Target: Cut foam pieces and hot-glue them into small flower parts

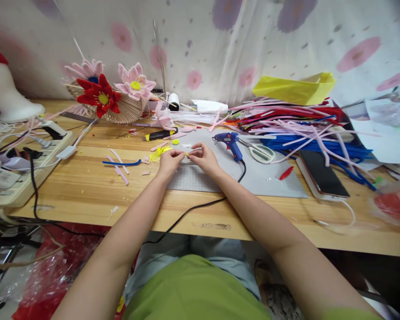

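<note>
Above the grey cutting mat (200,182), my left hand (171,162) and my right hand (203,159) meet fingertip to fingertip. Both are closed in a pinch around a tiny yellowish piece (186,154) between them, too small to make out well. Yellow scraps (158,153) lie just beyond my left hand, and a round yellow piece (175,142) sits farther back. A blue glue gun (231,144) rests on the mat to the right of my right hand, beside white-handled scissors (262,152).
Red and pink fuzzy flowers (102,98) stand at the back left. A power strip (30,166) is at the left edge. Coloured pipe cleaners (286,120) and a phone (323,173) lie at the right. A black cord (186,216) crosses the table's front edge. A yellow-black cutter (160,134) lies behind the hands.
</note>
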### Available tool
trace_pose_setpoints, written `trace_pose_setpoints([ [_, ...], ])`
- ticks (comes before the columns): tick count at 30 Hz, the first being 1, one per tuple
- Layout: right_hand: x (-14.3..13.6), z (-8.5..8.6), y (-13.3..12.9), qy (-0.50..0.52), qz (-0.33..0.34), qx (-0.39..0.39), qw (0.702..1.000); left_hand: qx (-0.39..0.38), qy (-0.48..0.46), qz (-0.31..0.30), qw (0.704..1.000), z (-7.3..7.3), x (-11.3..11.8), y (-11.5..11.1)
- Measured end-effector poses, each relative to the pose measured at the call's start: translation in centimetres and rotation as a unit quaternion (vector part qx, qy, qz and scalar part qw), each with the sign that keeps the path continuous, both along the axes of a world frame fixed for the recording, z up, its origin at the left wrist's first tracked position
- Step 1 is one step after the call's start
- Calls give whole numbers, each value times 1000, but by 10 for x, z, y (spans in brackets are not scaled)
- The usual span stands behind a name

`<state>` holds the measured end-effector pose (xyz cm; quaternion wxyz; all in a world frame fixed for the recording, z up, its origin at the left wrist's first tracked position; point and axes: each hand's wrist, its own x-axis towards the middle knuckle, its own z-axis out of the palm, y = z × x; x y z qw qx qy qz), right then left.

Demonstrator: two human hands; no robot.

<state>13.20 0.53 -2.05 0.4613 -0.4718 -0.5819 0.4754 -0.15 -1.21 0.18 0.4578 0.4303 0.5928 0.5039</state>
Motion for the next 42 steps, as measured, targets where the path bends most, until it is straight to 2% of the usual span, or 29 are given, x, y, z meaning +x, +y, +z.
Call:
trace_pose_setpoints([
  [8, -1, 4, -7, -48, 9, 73, 996, 20, 8, 3, 1000, -5, -1, 2],
  [16, -5, 5, -11, -92, -32, 113, 989, 26, 34, 4, 999, -9, 2, 2],
  [24, -3, 9, -12, -88, -47, 106, 989, -9, -12, -16, 1000, 0, 1, -2],
  [34, -4, -2, -6, -15, -38, 54, 998, 29, -27, -16, 999, -8, 6, 1],
  [42, -3, 0, -9, -29, -16, 60, 998, 14, -27, -7, 1000, -6, 3, 1],
])
